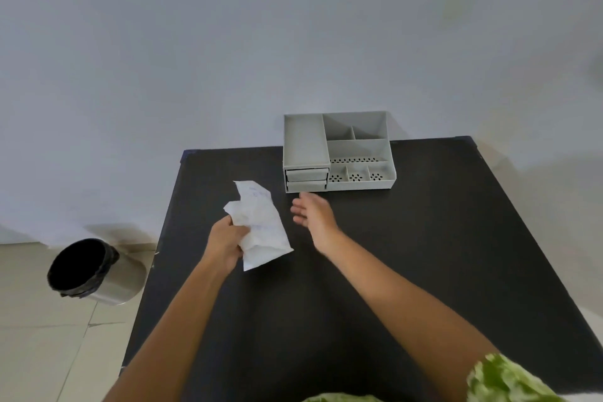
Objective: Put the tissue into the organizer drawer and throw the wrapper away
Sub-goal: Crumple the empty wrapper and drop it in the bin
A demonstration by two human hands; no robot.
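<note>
Tissue pack [261,225] — in left fingers [236,232] — right hand [311,210] beside, empty.

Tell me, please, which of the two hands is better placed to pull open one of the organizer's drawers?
The right hand. It is open and empty, just in front of the two closed drawers at the organizer's left front. The left hand is shut on the white tissue pack and sits farther away.

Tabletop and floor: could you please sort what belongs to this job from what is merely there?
Job: tissue pack in left hand; empty right hand; organizer with drawers; bin.
Merely there: black table; wall.
</note>
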